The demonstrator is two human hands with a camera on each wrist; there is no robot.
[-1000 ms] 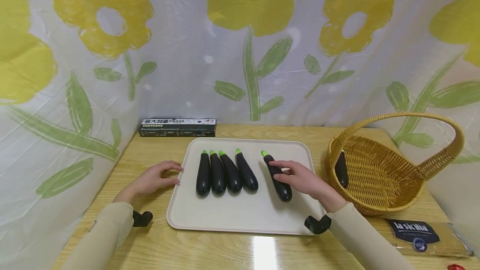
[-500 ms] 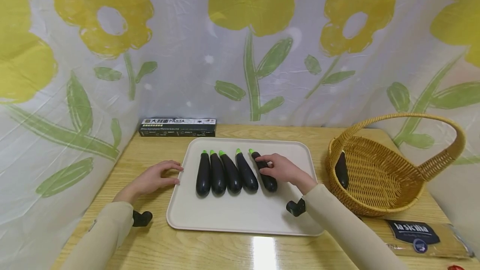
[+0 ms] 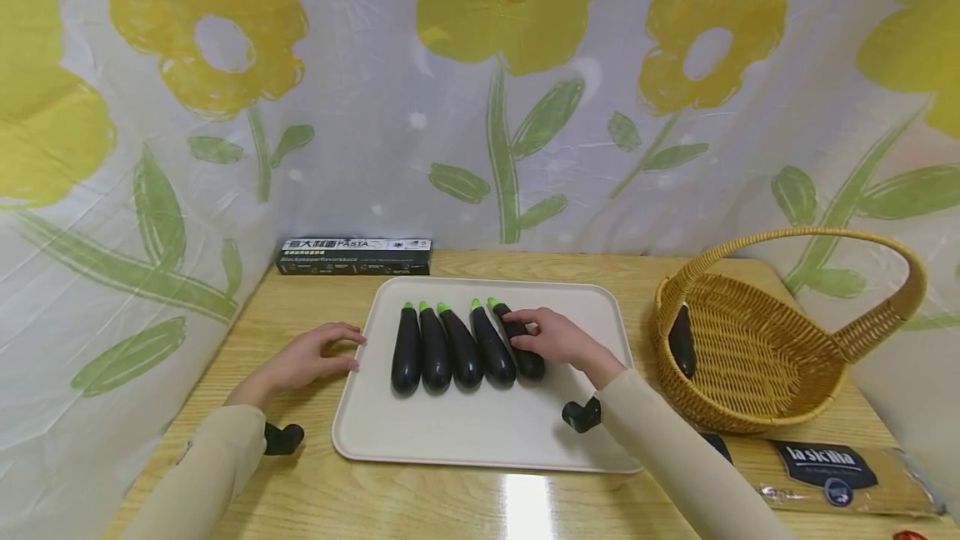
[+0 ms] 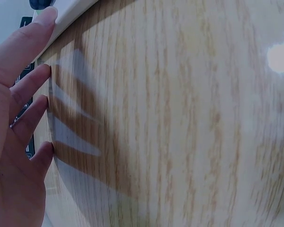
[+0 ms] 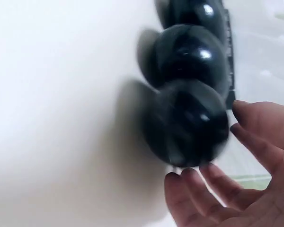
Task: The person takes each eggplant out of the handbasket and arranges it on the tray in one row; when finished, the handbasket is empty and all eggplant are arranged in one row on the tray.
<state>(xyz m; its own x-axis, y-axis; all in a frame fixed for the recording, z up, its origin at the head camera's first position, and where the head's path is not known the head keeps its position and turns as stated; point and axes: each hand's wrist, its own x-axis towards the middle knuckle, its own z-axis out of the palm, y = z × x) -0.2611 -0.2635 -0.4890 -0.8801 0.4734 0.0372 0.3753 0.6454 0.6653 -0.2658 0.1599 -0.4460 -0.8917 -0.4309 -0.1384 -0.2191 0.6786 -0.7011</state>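
Observation:
Several dark eggplants with green stems lie side by side on a pale tray (image 3: 487,440) in the head view. The rightmost eggplant (image 3: 531,363) leans with its stem toward its neighbour (image 3: 491,348). My right hand (image 3: 558,338) holds this rightmost eggplant from the right side; in the right wrist view its fingers and thumb are curved about the rounded end (image 5: 187,125). At the tray's left edge my left hand (image 3: 311,354) rests with loosely bent fingers and nothing in its grasp. The left wrist view shows those fingers (image 4: 31,85) spread beside the tray's rim.
A wicker basket (image 3: 750,357) with a tall handle stands right of the tray, another eggplant (image 3: 682,342) inside it. A packet of pasta (image 3: 847,473) lies in front of the basket. The black pasta box (image 3: 355,257) sits behind the tray at left, near the flowered curtain.
My right hand has moved the rightmost eggplant left across the tray, close up to the others. The left hand has stayed in place.

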